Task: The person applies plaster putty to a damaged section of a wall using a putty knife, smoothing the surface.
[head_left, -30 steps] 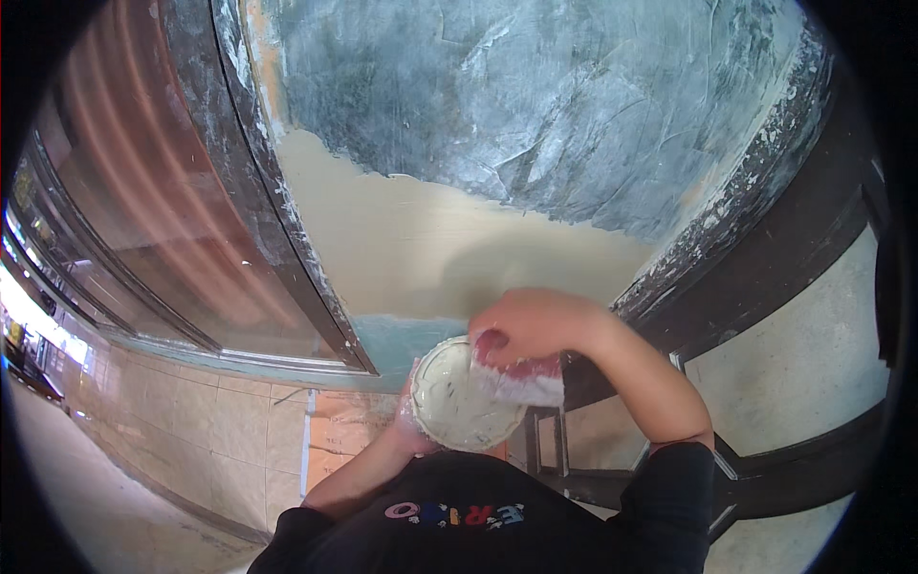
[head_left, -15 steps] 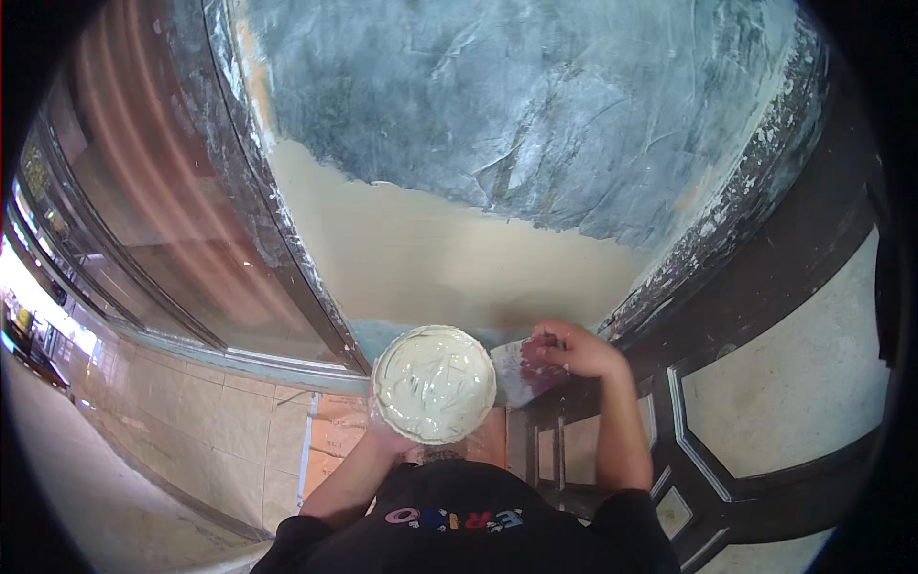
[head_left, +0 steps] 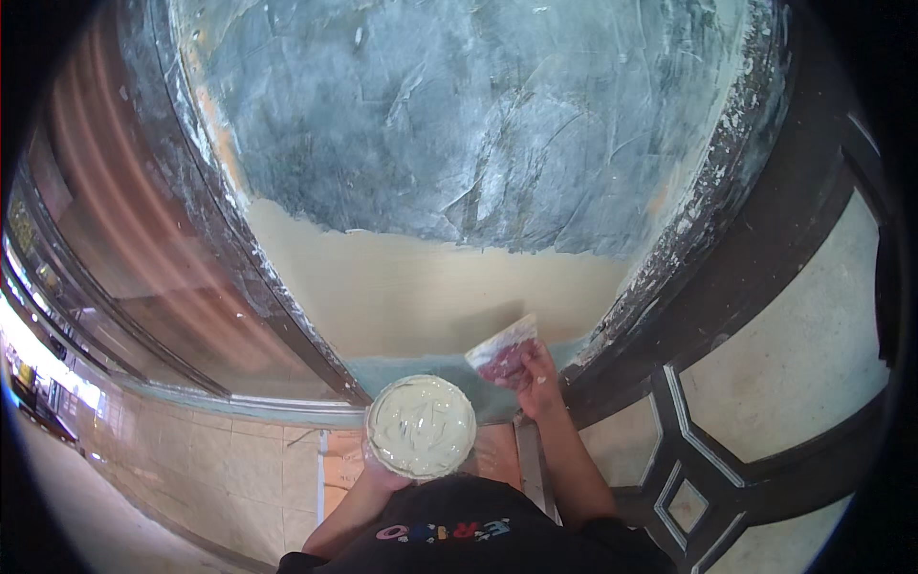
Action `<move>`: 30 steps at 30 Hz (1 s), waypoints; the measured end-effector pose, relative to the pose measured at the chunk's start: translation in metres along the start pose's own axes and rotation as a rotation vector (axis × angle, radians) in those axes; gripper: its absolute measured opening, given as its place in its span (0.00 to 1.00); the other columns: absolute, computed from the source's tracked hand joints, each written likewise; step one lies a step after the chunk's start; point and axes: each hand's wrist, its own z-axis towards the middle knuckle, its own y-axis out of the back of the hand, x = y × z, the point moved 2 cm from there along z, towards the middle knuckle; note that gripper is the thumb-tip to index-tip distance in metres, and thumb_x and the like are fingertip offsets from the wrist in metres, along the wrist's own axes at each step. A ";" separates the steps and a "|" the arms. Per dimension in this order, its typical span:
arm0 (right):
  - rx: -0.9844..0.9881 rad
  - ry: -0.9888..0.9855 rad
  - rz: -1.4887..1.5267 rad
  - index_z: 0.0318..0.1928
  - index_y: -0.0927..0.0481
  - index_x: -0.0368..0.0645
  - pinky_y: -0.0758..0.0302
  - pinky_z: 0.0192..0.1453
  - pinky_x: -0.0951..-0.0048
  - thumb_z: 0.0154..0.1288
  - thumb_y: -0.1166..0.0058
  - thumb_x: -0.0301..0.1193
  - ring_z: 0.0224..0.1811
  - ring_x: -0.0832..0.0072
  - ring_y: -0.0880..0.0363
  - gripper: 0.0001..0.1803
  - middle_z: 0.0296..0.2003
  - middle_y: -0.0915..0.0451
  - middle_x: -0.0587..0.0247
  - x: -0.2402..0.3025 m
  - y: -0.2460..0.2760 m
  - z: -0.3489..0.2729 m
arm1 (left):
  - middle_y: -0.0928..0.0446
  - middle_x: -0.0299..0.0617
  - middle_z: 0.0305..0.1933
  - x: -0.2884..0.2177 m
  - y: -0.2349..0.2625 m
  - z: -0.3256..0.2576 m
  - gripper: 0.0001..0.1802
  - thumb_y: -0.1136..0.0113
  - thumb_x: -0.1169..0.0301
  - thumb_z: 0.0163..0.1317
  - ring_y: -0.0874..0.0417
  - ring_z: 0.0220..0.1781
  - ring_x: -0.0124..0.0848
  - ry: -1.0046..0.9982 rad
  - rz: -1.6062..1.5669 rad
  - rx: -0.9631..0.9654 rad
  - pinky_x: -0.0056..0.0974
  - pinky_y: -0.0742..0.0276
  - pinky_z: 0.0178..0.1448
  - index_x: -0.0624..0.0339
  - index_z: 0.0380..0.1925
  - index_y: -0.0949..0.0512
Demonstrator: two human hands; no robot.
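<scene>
My left hand (head_left: 383, 472) grips a round tub (head_left: 370, 416) from its left side, in front of my body. Cream-coloured putty (head_left: 422, 427) fills it nearly to the rim. In my right hand (head_left: 540, 385) is a flat, wide putty spreader (head_left: 504, 355), reddish by the fingers and smeared white along its edge. The blade points up and left, just in front of the lower wall; whether it touches cannot be told. A smooth beige band (head_left: 421, 292) of putty covers that part, below a rough blue-grey wall surface (head_left: 402, 143).
Paint-spattered dark frames (head_left: 703, 187) border the wall panel. Left of it stand glass panes (head_left: 153, 258) above a tiled floor (head_left: 210, 450). To the right is a dark door (head_left: 708, 421) with pale panels. An orange sheet (head_left: 342, 464) lies below, by my legs.
My right hand has brought the spreader left and turned its blade up toward the wall. The tub sits lower in the picture, and the view has shifted to show more of the wall.
</scene>
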 end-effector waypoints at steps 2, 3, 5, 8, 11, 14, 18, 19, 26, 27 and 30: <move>-0.060 0.090 0.029 0.51 0.33 0.49 0.12 0.38 0.60 0.73 0.54 0.29 0.43 0.69 0.17 0.09 0.45 0.22 0.65 0.020 -0.018 0.011 | 0.41 0.49 0.73 -0.007 0.000 -0.004 0.42 0.63 0.36 0.65 0.38 0.72 0.54 0.006 0.061 -0.052 0.64 0.43 0.72 0.52 0.70 0.41; -0.114 0.167 0.055 0.51 0.33 0.49 0.12 0.38 0.61 0.73 0.55 0.30 0.42 0.70 0.16 0.09 0.43 0.21 0.65 0.031 -0.027 0.015 | 0.41 0.50 0.73 -0.012 0.000 -0.005 0.42 0.62 0.36 0.65 0.38 0.72 0.54 -0.001 0.117 -0.106 0.65 0.43 0.72 0.52 0.70 0.41; -0.186 0.219 0.047 0.50 0.32 0.50 0.12 0.36 0.66 0.74 0.55 0.33 0.39 0.73 0.16 0.08 0.40 0.21 0.67 0.047 -0.031 0.020 | 0.40 0.50 0.73 -0.018 -0.011 -0.007 0.42 0.62 0.36 0.65 0.38 0.72 0.54 0.022 0.189 -0.087 0.65 0.43 0.72 0.51 0.70 0.40; -0.252 0.373 -0.003 0.48 0.30 0.50 0.15 0.31 0.74 0.75 0.54 0.39 0.34 0.78 0.17 0.09 0.37 0.21 0.69 0.074 -0.022 0.023 | 0.44 0.48 0.75 -0.027 -0.019 -0.008 0.42 0.64 0.37 0.65 0.43 0.75 0.54 0.018 0.113 0.009 0.65 0.46 0.73 0.50 0.72 0.43; -0.359 0.421 -0.073 0.53 0.29 0.50 0.15 0.29 0.72 0.74 0.54 0.38 0.36 0.78 0.18 0.12 0.39 0.21 0.67 0.112 -0.012 0.028 | 0.43 0.47 0.75 -0.032 -0.022 -0.006 0.41 0.63 0.37 0.65 0.42 0.74 0.53 0.022 0.106 -0.025 0.65 0.46 0.73 0.50 0.71 0.42; -0.435 0.446 -0.128 0.52 0.28 0.46 0.18 0.28 0.75 0.75 0.55 0.39 0.33 0.78 0.18 0.13 0.38 0.21 0.67 0.137 -0.016 0.036 | 0.43 0.46 0.75 -0.037 -0.017 -0.003 0.40 0.61 0.38 0.65 0.41 0.74 0.52 -0.030 0.389 -0.119 0.65 0.45 0.73 0.49 0.71 0.41; -0.522 0.419 -0.146 0.50 0.26 0.43 0.20 0.26 0.78 0.75 0.55 0.41 0.31 0.78 0.19 0.16 0.37 0.20 0.66 0.120 0.019 0.043 | 0.42 0.46 0.74 -0.031 -0.011 0.004 0.40 0.61 0.38 0.65 0.41 0.74 0.52 0.019 0.391 -0.133 0.65 0.45 0.72 0.49 0.71 0.41; -0.538 0.355 -0.150 0.51 0.27 0.43 0.21 0.25 0.78 0.75 0.54 0.42 0.31 0.78 0.19 0.16 0.37 0.20 0.66 0.106 0.026 0.041 | 0.42 0.46 0.74 -0.030 -0.008 0.003 0.40 0.61 0.38 0.65 0.40 0.74 0.52 0.008 0.351 -0.159 0.65 0.44 0.72 0.49 0.71 0.41; -0.514 0.405 -0.212 0.55 0.28 0.45 0.19 0.29 0.75 0.72 0.52 0.49 0.34 0.78 0.20 0.23 0.40 0.21 0.66 0.133 -0.008 0.030 | 0.42 0.46 0.74 -0.012 -0.010 0.015 0.40 0.61 0.38 0.65 0.40 0.73 0.52 0.036 0.419 -0.156 0.66 0.44 0.72 0.49 0.71 0.41; -0.525 0.411 -0.215 0.55 0.28 0.45 0.19 0.29 0.75 0.72 0.52 0.49 0.34 0.78 0.20 0.23 0.40 0.21 0.66 0.134 0.002 0.031 | 0.42 0.46 0.74 -0.008 -0.010 0.019 0.40 0.61 0.38 0.65 0.40 0.73 0.52 0.049 0.418 -0.154 0.66 0.44 0.72 0.49 0.71 0.41; -0.458 0.333 -0.164 0.57 0.29 0.47 0.22 0.27 0.80 0.74 0.53 0.45 0.37 0.79 0.19 0.20 0.44 0.22 0.68 0.117 0.047 0.041 | 0.42 0.46 0.74 0.005 -0.008 0.030 0.41 0.61 0.37 0.64 0.41 0.74 0.52 0.072 0.434 -0.146 0.66 0.44 0.72 0.48 0.71 0.41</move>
